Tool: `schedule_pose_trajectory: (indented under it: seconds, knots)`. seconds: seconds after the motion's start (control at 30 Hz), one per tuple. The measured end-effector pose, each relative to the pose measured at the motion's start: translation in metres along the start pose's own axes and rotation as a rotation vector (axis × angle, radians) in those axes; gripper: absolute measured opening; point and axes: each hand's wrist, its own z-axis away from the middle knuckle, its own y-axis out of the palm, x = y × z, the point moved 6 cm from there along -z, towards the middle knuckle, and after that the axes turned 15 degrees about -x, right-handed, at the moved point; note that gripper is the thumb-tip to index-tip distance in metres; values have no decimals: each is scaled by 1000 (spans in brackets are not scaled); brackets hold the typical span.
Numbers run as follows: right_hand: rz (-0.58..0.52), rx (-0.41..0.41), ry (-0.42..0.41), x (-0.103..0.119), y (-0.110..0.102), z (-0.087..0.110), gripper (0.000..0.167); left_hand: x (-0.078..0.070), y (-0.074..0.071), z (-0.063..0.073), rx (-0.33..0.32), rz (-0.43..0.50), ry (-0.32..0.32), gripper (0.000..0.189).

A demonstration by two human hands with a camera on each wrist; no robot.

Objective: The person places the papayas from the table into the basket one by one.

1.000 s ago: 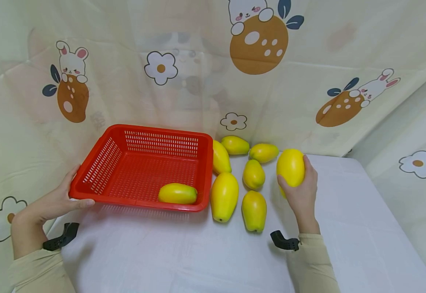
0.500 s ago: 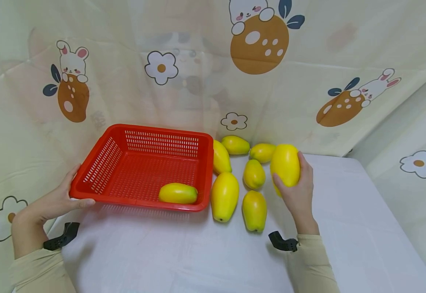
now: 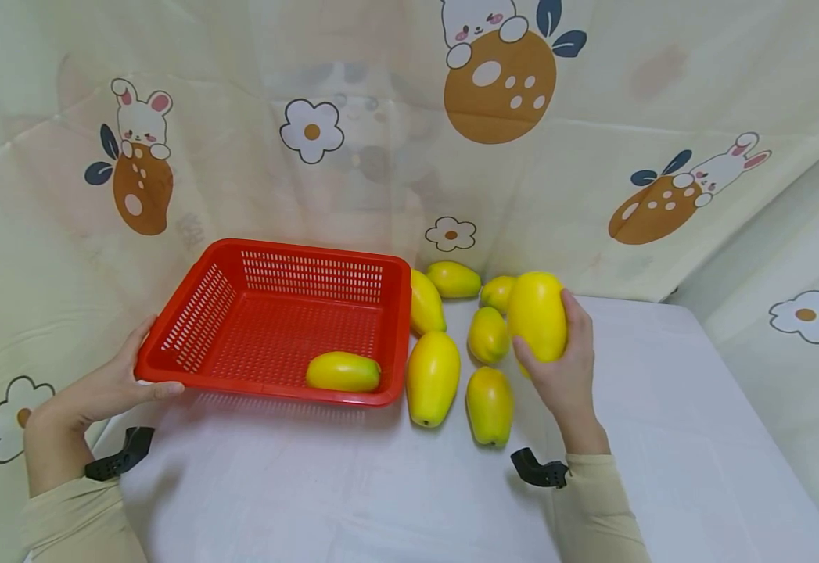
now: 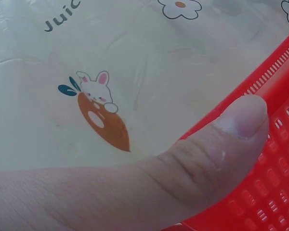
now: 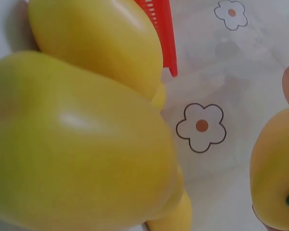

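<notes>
A red plastic basket point(image 3: 296, 336) tilts toward me on the left, with one yellow papaya point(image 3: 343, 371) lying inside at its front right corner. My left hand point(image 3: 109, 383) grips the basket's left end, its thumb along the front rim. In the left wrist view that thumb point(image 4: 216, 154) lies over the red rim. My right hand point(image 3: 565, 363) holds another papaya point(image 3: 538, 317) from its right side, thumb in front. This papaya overlaps one behind it in the head view. In the right wrist view the held papaya point(image 5: 275, 168) appears at the right edge, its green stem spot showing.
Several more papayas lie between the basket and my right hand, among them a large one point(image 3: 433, 379) beside the basket and one point(image 3: 490, 407) nearest me. A white cloth covers the table point(image 3: 325, 493). A printed curtain point(image 3: 381, 180) hangs behind.
My right hand has moved left and slightly away from me with its papaya, which now covers part of the papaya behind. My left hand and the basket have stayed put.
</notes>
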Motion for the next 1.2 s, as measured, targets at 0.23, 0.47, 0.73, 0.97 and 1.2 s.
schedule_pose_trajectory:
  seconds: [0.23,0.47,0.73,0.97,1.2]
  knots:
    - [-41,0,-74,14,1,3,88,-2,0,0,-5,6,1,113]
    - [-85,-10,-145,29,2,6,87,-2,0,1,-4,11,-4,113]
    - [-120,55,-123,40,8,14,87,-2,1,0,-6,8,-3,114]
    - [-138,83,-165,51,11,18,88,1,1,-1,-14,10,2,115]
    - [-160,90,-217,57,14,23,86,1,1,-1,-15,19,0,115]
